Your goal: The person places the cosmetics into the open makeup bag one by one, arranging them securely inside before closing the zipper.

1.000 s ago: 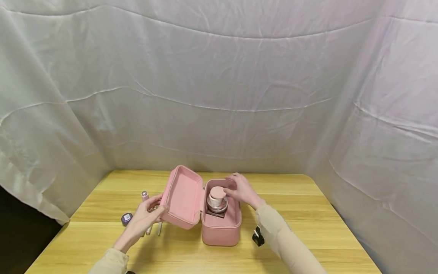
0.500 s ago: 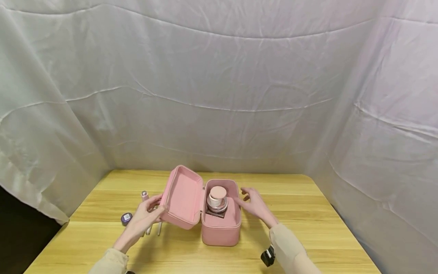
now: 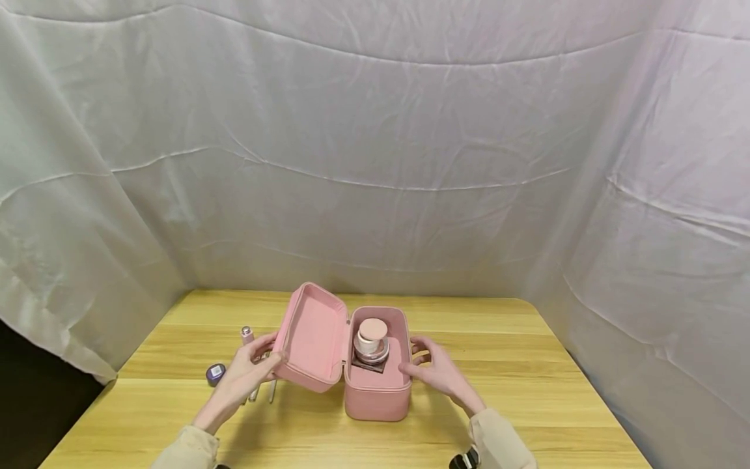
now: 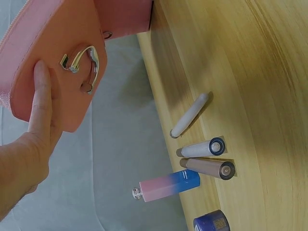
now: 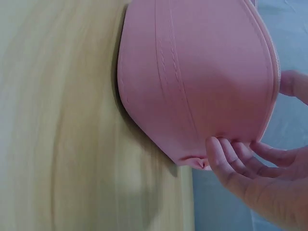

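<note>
A pink cosmetic case (image 3: pixel 377 405) stands on the table with its lid (image 3: pixel 316 333) swung out to the left. My left hand (image 3: pixel 249 372) grips the lid's outer side, thumb over the rim; the left wrist view shows a gold-coloured handle (image 4: pixel 94 67) on the lid's top. At the case's right wall, my right hand (image 3: pixel 436 372) holds the rim, its thumb at the inner edge and its fingers against the outside (image 5: pixel 240 166). Inside the case, a white jar with a pink top (image 3: pixel 373 329) sits on a round compact (image 3: pixel 377 357), over a dark flat square palette (image 3: pixel 368 367).
Left of the case lie a pink-and-blue tube (image 4: pixel 168 186), a brownish tube (image 4: pixel 209 168), a silvery tube (image 4: pixel 199 148) and a white stick (image 4: pixel 190 115). A dark blue jar (image 3: pixel 215 374) is farther left. Grey cloth (image 3: pixel 375 215) hangs behind the wooden table (image 3: pixel 504 345).
My right hand has drawn back from the jar inside the case, moving right and nearer to me, and now holds the right rim. The left hand keeps its hold on the lid.
</note>
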`<action>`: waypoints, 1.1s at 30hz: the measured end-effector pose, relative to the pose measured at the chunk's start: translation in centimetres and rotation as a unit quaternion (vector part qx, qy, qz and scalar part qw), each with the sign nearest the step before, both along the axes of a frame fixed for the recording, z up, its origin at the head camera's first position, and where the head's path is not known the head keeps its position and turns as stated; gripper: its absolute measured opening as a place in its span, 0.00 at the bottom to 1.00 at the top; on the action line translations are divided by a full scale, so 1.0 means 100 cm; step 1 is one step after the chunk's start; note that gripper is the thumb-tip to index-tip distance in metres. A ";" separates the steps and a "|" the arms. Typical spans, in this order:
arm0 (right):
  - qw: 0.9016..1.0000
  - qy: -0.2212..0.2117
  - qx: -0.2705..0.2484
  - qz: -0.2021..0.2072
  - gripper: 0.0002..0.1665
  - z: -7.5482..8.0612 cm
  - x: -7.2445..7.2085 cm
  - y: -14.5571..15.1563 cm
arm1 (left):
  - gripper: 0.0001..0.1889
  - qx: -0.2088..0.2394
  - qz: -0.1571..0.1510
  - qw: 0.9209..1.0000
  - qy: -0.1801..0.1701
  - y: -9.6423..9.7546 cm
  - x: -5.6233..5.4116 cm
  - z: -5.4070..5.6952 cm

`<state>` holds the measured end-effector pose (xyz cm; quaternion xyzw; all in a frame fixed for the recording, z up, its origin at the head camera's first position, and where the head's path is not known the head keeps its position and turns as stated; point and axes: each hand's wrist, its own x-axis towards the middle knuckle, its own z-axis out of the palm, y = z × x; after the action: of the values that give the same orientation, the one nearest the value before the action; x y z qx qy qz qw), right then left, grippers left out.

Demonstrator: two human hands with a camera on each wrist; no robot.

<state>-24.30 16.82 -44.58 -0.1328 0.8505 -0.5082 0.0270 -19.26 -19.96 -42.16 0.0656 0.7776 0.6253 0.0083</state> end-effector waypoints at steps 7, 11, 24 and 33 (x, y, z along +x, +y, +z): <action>0.998 0.008 -0.060 0.009 0.39 -0.008 0.003 0.000 | 0.33 0.010 0.007 1.000 -0.001 0.002 0.001 0.000; 0.997 0.024 -0.070 0.008 0.36 -0.013 0.004 0.002 | 0.33 0.012 0.009 1.000 0.000 0.003 0.001 0.000; 0.995 0.061 -0.069 -0.041 0.31 -0.018 0.005 0.008 | 0.32 0.033 0.001 0.999 0.008 0.014 -0.005 -0.004; 0.992 0.049 -0.081 -0.077 0.30 -0.018 0.004 0.024 | 0.31 0.044 0.012 0.999 0.002 0.034 -0.017 -0.006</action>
<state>-23.93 19.19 -46.33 -0.0933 0.8143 -0.5692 -0.0648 -20.97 -16.59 -42.76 0.0577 0.7503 0.6586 -0.0031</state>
